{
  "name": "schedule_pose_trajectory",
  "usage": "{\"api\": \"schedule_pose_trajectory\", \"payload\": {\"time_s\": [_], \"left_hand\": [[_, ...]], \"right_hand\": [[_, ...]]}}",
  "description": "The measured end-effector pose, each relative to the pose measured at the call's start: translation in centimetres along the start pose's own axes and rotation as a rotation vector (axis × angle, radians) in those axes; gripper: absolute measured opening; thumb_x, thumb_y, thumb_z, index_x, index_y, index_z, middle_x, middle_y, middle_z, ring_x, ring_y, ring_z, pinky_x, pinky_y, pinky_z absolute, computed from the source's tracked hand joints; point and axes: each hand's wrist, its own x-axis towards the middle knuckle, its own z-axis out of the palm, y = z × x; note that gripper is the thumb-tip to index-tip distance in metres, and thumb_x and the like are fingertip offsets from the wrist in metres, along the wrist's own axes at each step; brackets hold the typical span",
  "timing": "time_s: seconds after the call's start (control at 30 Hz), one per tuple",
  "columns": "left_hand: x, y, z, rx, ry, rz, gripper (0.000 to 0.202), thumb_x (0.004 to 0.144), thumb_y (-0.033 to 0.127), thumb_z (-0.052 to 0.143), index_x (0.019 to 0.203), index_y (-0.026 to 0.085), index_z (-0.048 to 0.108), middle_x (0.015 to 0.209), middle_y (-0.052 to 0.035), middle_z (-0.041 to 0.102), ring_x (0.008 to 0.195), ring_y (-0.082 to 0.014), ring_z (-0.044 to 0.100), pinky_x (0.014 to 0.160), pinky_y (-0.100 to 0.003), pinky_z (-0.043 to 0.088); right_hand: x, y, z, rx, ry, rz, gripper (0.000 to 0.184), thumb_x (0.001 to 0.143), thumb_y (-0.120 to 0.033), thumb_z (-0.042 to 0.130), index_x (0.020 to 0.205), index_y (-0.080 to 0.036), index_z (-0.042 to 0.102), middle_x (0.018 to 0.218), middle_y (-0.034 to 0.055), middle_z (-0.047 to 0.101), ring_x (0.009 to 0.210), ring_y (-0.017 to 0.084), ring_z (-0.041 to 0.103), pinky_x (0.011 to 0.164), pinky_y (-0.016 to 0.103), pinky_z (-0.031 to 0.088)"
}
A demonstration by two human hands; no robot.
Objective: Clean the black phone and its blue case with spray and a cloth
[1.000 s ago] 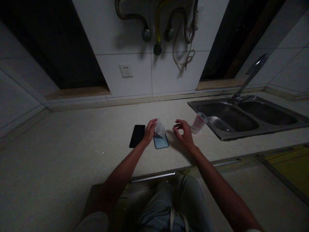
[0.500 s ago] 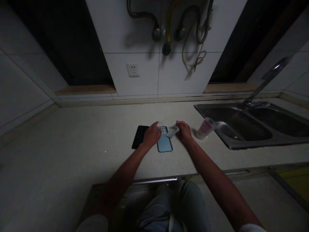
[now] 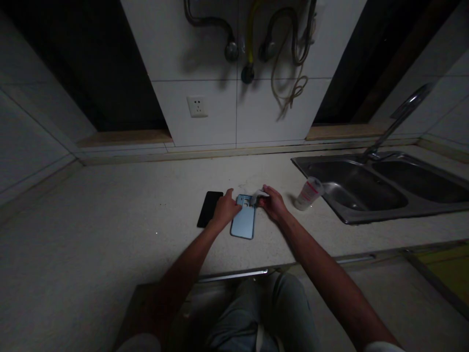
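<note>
A light blue phone case (image 3: pixel 242 224) with camera cutouts at its far end lies on the counter between my hands. My left hand (image 3: pixel 225 210) is at its left edge, with the thumb resting on the case and the index finger stretched apart. Pinched in my right hand (image 3: pixel 274 203) is a small whitish piece, like a tissue or wipe (image 3: pixel 259 194), which reaches the case's upper right corner by the cutouts. Just left of my left hand lies a black phone (image 3: pixel 209 209), dark face up and partly covered by that hand.
A clear plastic cup (image 3: pixel 309 194) with red print stands right of my right hand. Beyond it, a steel double sink (image 3: pixel 351 221) with a tall faucet (image 3: pixel 397 122) is set into the counter (image 3: pixel 120 205). Pipes and a wall socket (image 3: pixel 197 106) are on the tiled wall.
The phone case has shifted slightly toward me and to the left. My left thumb has come down onto the case. My right hand has moved the whitish piece to the case's upper right corner.
</note>
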Motion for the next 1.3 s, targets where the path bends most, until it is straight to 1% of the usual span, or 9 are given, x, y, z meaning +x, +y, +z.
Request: {"api": "schedule_pose_trajectory", "payload": {"time_s": [0.13,0.27,0.4,0.6,0.7,0.87,0.97,1.07,1.3], "left_hand": [[0.6,-0.2,0.7,-0.565,-0.171,-0.232,0.035,0.064,0.019,0.07,0.099,0.016,0.067,0.067,-0.0023,0.066,0.059,-0.0181,0.06,0.06,-0.03,0.048],[1.0,0.1,1.2,-1.002,-0.313,-0.348,0.02,0.065,0.022,0.059,0.082,0.014,0.067,0.071,-0.0066,0.07,0.068,-0.0197,0.065,0.065,-0.031,0.051],[1.1,0.3,1.6,-1.177,-0.374,-0.523,0.027,0.066,0.028,0.055,0.084,0.013,0.068,0.068,-0.0106,0.07,0.069,-0.0264,0.068,0.063,-0.036,0.053],[0.9,0.7,2.0,-1.368,-0.485,-0.492,0.037,0.081,0.038,0.054,0.105,0.013,0.068,0.081,-0.0127,0.074,0.076,-0.0279,0.071,0.074,-0.045,0.057],[0.5,0.8,2.0,-1.428,-0.554,-0.508,0.042,0.088,0.043,0.048,0.112,0.013,0.065,0.093,-0.0153,0.074,0.087,-0.0307,0.072,0.081,-0.051,0.056],[0.1,0.8,2.1,-1.485,-0.548,-0.546,0.052,0.094,0.054,0.039,0.112,0.013,0.064,0.101,-0.0171,0.073,0.093,-0.0321,0.071,0.084,-0.053,0.055],[0.2,0.8,2.6,-1.467,-0.568,-0.546,0.057,0.094,0.057,0.039,0.114,0.01,0.065,0.099,-0.0185,0.073,0.091,-0.0319,0.072,0.082,-0.05,0.056],[0.1,0.7,3.2,-1.423,-0.558,-0.54,0.056,0.093,0.059,0.042,0.109,0.012,0.068,0.093,-0.0167,0.074,0.087,-0.0305,0.072,0.08,-0.046,0.057],[0.0,0.7,3.6,-1.396,-0.387,-0.508,0.059,0.092,0.066,0.042,0.105,0.016,0.069,0.094,-0.0133,0.075,0.095,-0.0296,0.071,0.086,-0.043,0.056]], "right_hand": [[-0.7,0.1,0.6,-0.07,-0.066,0.003,0.043,0.058,-0.039,0.09,0.078,-0.021,0.057,0.063,-0.0068,0.061,0.043,0.007,0.05,0.042,0.021,0.044],[-1.1,0.0,0.9,-0.088,-0.098,-0.015,0.044,0.055,-0.032,0.091,0.088,-0.022,0.064,0.071,-0.0048,0.065,0.049,0.008,0.053,0.043,0.02,0.043],[-1.4,0.0,1.0,-0.093,-0.183,0.007,0.046,0.056,-0.029,0.091,0.096,-0.02,0.069,0.084,0.0005,0.072,0.063,0.011,0.062,0.052,0.022,0.049],[-1.4,0.1,0.9,-0.11,-0.194,-0.038,0.038,0.062,-0.034,0.089,0.093,-0.022,0.071,0.082,-0.0002,0.072,0.058,0.011,0.059,0.056,0.026,0.051],[-1.3,0.0,0.6,-0.185,-0.104,-0.135,0.031,0.067,-0.039,0.084,0.09,-0.023,0.071,0.08,-0.0003,0.07,0.059,0.013,0.059,0.057,0.029,0.051],[-1.1,-0.5,-0.2,-0.547,0.235,-0.6,0.024,0.08,-0.041,0.071,0.092,-0.021,0.073,0.094,0.0051,0.07,0.085,0.02,0.063,0.077,0.035,0.052],[-1.3,-0.4,0.0,-0.697,0.3,-0.711,0.025,0.086,-0.041,0.063,0.097,-0.02,0.072,0.099,0.0075,0.07,0.092,0.023,0.064,0.083,0.038,0.051],[-1.9,0.0,1.2,-0.837,0.205,-0.674,0.027,0.091,-0.039,0.056,0.101,-0.02,0.071,0.1,0.0093,0.072,0.093,0.025,0.066,0.085,0.041,0.053],[-3.8,2.4,4.4,-1.304,-0.326,-0.698,0.033,0.095,-0.022,0.049,0.121,-0.026,0.069,0.137,0.011,0.064,0.13,0.03,0.058,0.107,0.051,0.048]]}}
